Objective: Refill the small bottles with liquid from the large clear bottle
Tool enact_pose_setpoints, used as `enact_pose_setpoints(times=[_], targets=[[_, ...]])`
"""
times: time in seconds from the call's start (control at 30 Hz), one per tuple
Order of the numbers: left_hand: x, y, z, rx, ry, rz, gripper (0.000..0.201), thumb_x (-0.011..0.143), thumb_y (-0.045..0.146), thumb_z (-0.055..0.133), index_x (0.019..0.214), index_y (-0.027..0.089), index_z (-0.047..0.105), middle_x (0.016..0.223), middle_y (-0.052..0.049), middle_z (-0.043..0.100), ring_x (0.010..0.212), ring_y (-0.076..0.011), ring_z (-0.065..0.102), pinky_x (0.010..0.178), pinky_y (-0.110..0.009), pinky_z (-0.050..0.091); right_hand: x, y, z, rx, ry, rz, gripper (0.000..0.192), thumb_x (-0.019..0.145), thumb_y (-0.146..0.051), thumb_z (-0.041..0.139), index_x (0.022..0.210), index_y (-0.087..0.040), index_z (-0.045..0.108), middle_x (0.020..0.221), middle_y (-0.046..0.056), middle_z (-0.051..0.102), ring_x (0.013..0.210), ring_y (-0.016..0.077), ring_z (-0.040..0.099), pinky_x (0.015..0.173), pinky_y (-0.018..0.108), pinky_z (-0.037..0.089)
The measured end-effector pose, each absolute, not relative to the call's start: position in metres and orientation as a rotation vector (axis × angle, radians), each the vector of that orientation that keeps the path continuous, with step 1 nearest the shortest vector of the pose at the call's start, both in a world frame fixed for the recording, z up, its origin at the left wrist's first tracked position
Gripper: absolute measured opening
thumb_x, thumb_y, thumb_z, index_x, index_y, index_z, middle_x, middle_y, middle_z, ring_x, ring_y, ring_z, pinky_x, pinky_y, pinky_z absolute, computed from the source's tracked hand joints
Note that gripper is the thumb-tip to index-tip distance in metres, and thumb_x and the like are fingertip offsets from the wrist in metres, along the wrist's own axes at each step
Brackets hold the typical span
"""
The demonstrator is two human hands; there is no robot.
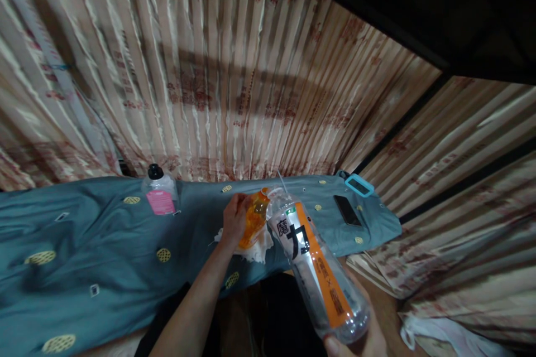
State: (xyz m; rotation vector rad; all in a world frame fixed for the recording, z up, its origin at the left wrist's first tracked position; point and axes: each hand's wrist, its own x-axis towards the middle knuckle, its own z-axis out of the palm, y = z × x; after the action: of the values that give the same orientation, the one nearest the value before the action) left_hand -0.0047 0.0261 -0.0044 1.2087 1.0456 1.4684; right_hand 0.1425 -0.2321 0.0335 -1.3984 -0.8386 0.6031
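Note:
My left hand grips a small orange bottle that stands on a white crumpled cloth on the blue-grey quilt. My right hand holds a large clear plastic bottle by its base. That bottle has an orange and white label and tilts with its mouth right against the top of the orange bottle. The large bottle looks empty or nearly so.
A clear bottle with a black cap and pink label stands on the quilt to the left. A dark phone and a turquoise-framed object lie at the quilt's right end. Striped curtains hang behind.

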Motion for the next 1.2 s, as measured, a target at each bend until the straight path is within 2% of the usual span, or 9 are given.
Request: enact_pose_setpoints(times=[0.13, 0.33, 0.6, 0.77, 0.9, 1.0, 1.07, 1.2], targets=[[-0.004, 0.025, -0.002, 1.189, 1.033, 1.466, 0.022, 0.081, 0.040, 0.065, 0.073, 0.020, 0.062, 0.066, 0.003, 0.062, 0.065, -0.0138, 0.056, 0.062, -0.025, 0.046, 0.146, -0.234, 0.029, -1.434, -0.864, 0.590, 0.092, 0.067, -0.065, 0.083, 0.141, -0.027, 0.043, 0.138, 0.009, 0.067, 0.116, 0.0243, 0.071, 0.097, 0.028, 0.053], [-0.004, 0.023, -0.001, 1.198, 1.040, 1.475, 0.022, 0.081, 0.040, 0.066, 0.072, 0.020, 0.061, 0.065, 0.002, 0.061, 0.065, -0.0144, 0.056, 0.061, -0.024, 0.048, 0.148, -0.235, 0.029, -1.441, -0.907, 0.582, 0.090, 0.068, -0.065, 0.081, 0.142, -0.032, 0.043, 0.139, 0.004, 0.067, 0.118, 0.0227, 0.070, 0.097, 0.027, 0.054], [-0.003, 0.024, -0.001, 1.227, 1.059, 1.460, 0.022, 0.082, 0.040, 0.061, 0.073, 0.020, 0.061, 0.067, 0.002, 0.061, 0.066, -0.0143, 0.056, 0.063, -0.025, 0.046, 0.146, -0.236, 0.029, -1.453, -0.915, 0.574, 0.089, 0.070, -0.064, 0.081, 0.145, -0.033, 0.044, 0.134, 0.004, 0.070, 0.118, 0.0253, 0.070, 0.097, 0.030, 0.055], [-0.003, 0.024, 0.000, 1.253, 1.094, 1.461, 0.022, 0.084, 0.039, 0.058, 0.072, 0.021, 0.059, 0.067, 0.002, 0.062, 0.065, -0.0145, 0.055, 0.064, -0.026, 0.044, 0.148, -0.235, 0.029, -1.431, -0.914, 0.543, 0.090, 0.071, -0.062, 0.081, 0.146, -0.028, 0.045, 0.135, 0.008, 0.069, 0.118, 0.0262, 0.070, 0.098, 0.031, 0.055], [-0.003, 0.024, 0.002, 1.261, 1.086, 1.435, 0.022, 0.083, 0.041, 0.058, 0.071, 0.022, 0.058, 0.066, 0.003, 0.060, 0.067, -0.0151, 0.055, 0.066, -0.027, 0.044, 0.167, -0.238, 0.027, -1.442, -1.081, 0.543, 0.083, 0.074, -0.048, 0.083, 0.146, -0.033, 0.045, 0.138, 0.004, 0.068, 0.121, 0.0269, 0.069, 0.098, 0.032, 0.056], [-0.002, 0.023, 0.004, 1.259, 1.097, 1.436, 0.021, 0.083, 0.039, 0.058, 0.071, 0.022, 0.057, 0.065, 0.003, 0.059, 0.066, -0.0153, 0.055, 0.067, -0.027, 0.044, 0.175, -0.240, 0.027, -1.455, -1.244, 0.549, 0.085, 0.076, -0.037, 0.083, 0.149, -0.034, 0.042, 0.141, 0.004, 0.066, 0.125, 0.0277, 0.066, 0.099, 0.033, 0.056], [-0.002, 0.022, 0.004, 1.258, 1.092, 1.444, 0.020, 0.083, 0.038, 0.057, 0.070, 0.022, 0.057, 0.064, 0.004, 0.059, 0.066, -0.0151, 0.055, 0.067, -0.027, 0.044, 0.170, -0.239, 0.028, -1.452, -1.252, 0.557, 0.083, 0.078, -0.040, 0.082, 0.150, -0.032, 0.040, 0.140, 0.006, 0.066, 0.124, 0.0279, 0.067, 0.099, 0.033, 0.056], [-0.003, 0.022, 0.003, 1.259, 1.068, 1.455, 0.022, 0.083, 0.040, 0.058, 0.069, 0.022, 0.058, 0.063, 0.004, 0.059, 0.064, -0.0146, 0.053, 0.064, -0.026, 0.043, 0.157, -0.236, 0.030, -1.477, -1.005, 0.485, 0.084, 0.077, -0.062, 0.075, 0.146, -0.026, 0.043, 0.140, 0.010, 0.064, 0.125, 0.0300, 0.066, 0.101, 0.036, 0.055]])
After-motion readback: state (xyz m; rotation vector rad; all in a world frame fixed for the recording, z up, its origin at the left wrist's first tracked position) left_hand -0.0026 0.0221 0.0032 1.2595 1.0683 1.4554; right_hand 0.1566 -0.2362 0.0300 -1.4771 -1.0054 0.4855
